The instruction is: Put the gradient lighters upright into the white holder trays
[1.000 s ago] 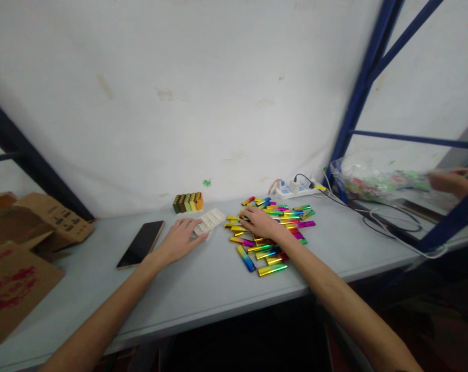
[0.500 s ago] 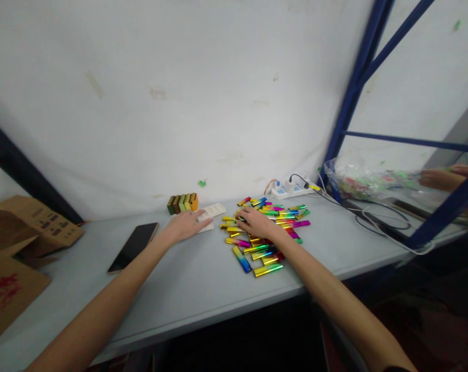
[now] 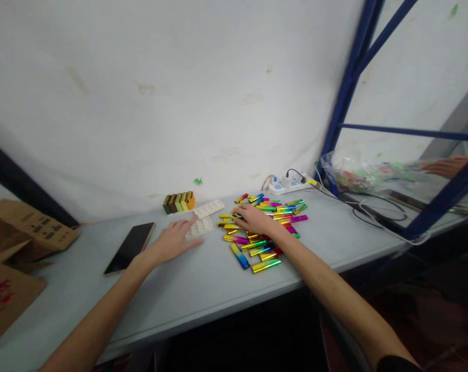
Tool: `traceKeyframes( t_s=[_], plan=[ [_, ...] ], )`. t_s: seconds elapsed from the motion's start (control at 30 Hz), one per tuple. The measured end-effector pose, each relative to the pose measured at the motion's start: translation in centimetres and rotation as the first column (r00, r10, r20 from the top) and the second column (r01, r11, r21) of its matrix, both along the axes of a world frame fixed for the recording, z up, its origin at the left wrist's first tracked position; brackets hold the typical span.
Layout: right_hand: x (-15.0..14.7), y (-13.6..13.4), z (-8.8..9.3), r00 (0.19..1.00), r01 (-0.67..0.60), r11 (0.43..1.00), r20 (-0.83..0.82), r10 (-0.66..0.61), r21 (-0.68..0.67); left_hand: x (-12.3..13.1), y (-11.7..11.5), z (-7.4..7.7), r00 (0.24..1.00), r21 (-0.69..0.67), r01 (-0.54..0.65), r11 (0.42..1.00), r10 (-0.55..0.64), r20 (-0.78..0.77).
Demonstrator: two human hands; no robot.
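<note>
Metallic pile [image 3: 261,250] left loose under the right hand [image 3: 253,217].
Left hand [image 3: 170,241] spread wide at the pale tray [image 3: 203,226], unfilled where it shows; just beyond, one block [image 3: 179,202] already packed. Right hand curled; its hold I cannot tell.

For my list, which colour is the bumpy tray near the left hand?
The bumpy tray looks off-white; see head view.

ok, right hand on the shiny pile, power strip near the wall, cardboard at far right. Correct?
No: in the head view the cardboard is at far left. Rest holds: right hand on the shiny pile, power strip near the wall.
</note>
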State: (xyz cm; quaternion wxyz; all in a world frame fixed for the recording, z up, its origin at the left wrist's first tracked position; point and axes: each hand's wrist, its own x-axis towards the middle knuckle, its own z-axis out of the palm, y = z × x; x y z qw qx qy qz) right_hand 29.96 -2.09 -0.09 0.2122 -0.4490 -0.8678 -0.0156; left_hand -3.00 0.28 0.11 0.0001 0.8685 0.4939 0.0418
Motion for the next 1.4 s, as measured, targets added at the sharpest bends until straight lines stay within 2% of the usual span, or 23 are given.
traceKeyframes(
  t_s=[0.1,0.17,0.37,0.5,0.6,0.7,0.77,0.83,0.93,1.0,1.07,1.4],
  plan=[
    [0.3,0.0,0.1,1.000,0.009,1.000,-0.019,-0.010,-0.025,-2.0,-0.7,-1.0,0.993,-0.014,0.070,0.997,-0.068,0.094],
    [0.3,0.0,0.1,1.000,0.016,0.999,-0.021,-0.017,-0.045,-2.6,-1.5,-0.8,0.988,-0.023,0.085,0.996,-0.081,0.130],
    [0.0,0.0,0.2,0.998,0.058,0.997,-0.018,-0.059,-0.048,-2.2,-4.2,3.0,0.988,-0.101,0.097,0.990,-0.083,0.133],
    [1.2,-0.6,2.4,0.977,0.078,0.997,-0.202,-0.072,0.020,-1.5,-3.3,5.3,0.973,-0.010,0.105,0.994,-0.101,0.210],
    [2.8,-3.3,5.3,0.948,0.101,0.993,-0.309,-0.075,0.067,-0.8,-2.9,6.1,0.947,0.052,0.125,0.991,-0.135,0.293],
    [3.7,-8.6,6.9,0.959,0.044,0.995,-0.282,-0.017,0.089,-0.3,-4.5,5.9,0.922,0.034,0.208,0.977,-0.208,0.328],
    [3.7,-12.6,6.5,0.974,0.042,0.995,-0.228,-0.020,0.090,-0.3,-6.2,5.1,0.913,-0.033,0.291,0.956,-0.267,0.307],
    [3.6,-15.7,4.8,0.991,0.037,0.998,-0.129,-0.029,0.058,-0.6,-7.7,4.0,0.906,-0.091,0.353,0.931,-0.316,0.280],
    [3.4,-17.6,1.3,0.997,0.070,0.997,-0.044,-0.070,0.013,-0.9,-8.5,2.2,0.898,-0.094,0.389,0.917,-0.354,0.261],
    [3.3,-17.1,-0.4,0.996,0.083,0.997,-0.021,-0.083,-0.006,-0.8,-8.2,1.4,0.897,-0.058,0.391,0.918,-0.367,0.246],
    [3.3,-16.0,-1.1,0.996,0.088,0.996,-0.013,-0.088,0.007,-0.1,-7.5,1.1,0.894,-0.031,0.400,0.916,-0.382,0.233],
    [5.1,-11.0,-1.3,0.999,0.033,0.993,-0.036,-0.030,0.113,4.3,-3.5,2.7,0.876,-0.067,0.470,0.880,-0.457,0.155]
  ],
)
